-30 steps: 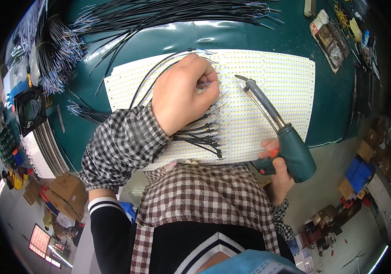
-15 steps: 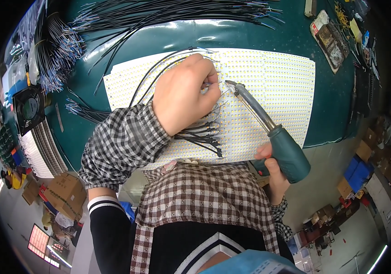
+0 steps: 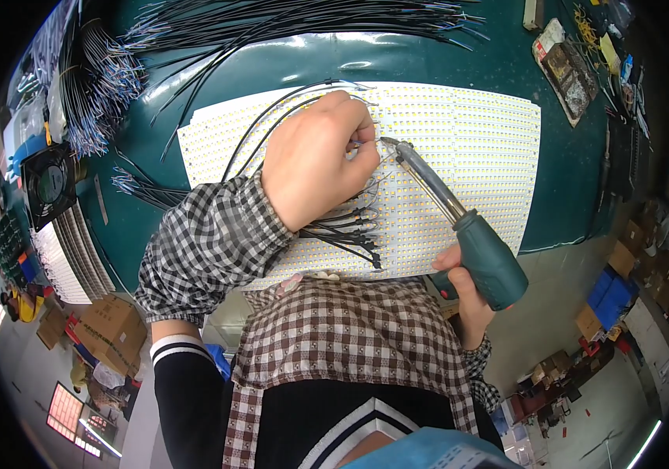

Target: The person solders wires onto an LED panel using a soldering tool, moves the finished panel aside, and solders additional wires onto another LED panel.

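Note:
A white LED panel (image 3: pixel 475 172) dotted with rows of small yellowish chips lies in front of me. My left hand (image 3: pixel 319 156) is closed in a pinch above its middle, on a thin black wire (image 3: pixel 250 144) whose end is mostly hidden by the fingers. My right hand (image 3: pixel 467 293) grips the green handle of a soldering iron (image 3: pixel 491 258). The iron's tip touches or nearly touches the panel just right of my left fingertips. Several short black wires with connectors (image 3: pixel 350 234) lie on the panel below my left hand.
Long black wires (image 3: pixel 311 23) lie across the back of the green table (image 3: pixel 561 211), with another bundle (image 3: pixel 88 94) at the left. A black fan (image 3: pixel 48 186) and stacked white panels (image 3: pixel 73 258) stand at left. A solder-stained tray (image 3: pixel 565 74) lies at the back right.
The soldering iron has shifted slightly left, its tip closer to my left fingertips. My left hand has hardly moved.

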`<state>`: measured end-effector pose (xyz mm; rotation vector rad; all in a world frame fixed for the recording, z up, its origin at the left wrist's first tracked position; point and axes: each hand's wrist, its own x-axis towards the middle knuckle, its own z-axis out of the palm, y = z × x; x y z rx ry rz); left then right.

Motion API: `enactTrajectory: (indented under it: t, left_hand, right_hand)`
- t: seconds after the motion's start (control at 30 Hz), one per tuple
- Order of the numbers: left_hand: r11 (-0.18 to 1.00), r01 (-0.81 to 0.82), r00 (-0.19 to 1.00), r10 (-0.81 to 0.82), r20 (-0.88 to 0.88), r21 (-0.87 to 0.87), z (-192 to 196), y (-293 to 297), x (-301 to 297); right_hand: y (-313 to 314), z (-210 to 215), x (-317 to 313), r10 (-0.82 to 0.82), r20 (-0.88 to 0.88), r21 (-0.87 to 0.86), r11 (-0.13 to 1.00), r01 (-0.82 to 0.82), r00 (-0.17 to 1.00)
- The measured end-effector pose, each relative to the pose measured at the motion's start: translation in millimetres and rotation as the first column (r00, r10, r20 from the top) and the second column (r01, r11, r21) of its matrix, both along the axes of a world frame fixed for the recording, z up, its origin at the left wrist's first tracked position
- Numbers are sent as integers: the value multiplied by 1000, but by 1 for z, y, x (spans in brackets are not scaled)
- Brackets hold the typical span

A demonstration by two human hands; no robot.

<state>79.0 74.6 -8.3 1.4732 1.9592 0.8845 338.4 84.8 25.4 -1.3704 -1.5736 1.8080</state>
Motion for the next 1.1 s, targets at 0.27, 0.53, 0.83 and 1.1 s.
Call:
enactTrajectory:
  t: [0.27,0.53,0.83,1.1]
  left_hand:
    - [1000,1,1000,-1,13,-23,0,0,0]
    - [1000,1,1000,-1,17,-6,-2,-1,0]
    - [956,60,957,27,-290,286,20,-14,5]
    - [999,24,999,-26,39,35,12,-25,7]
  right_hand:
    - [-1,-2,3,20,35,23,1000,-21,999]
    - [-2,-5,3,-85,-133,5,996,87,987]
    - [-1,1,0,-120,-176,-14,993,120,977]
    - [3,-3,4,-162,-206,31,985,172,965]
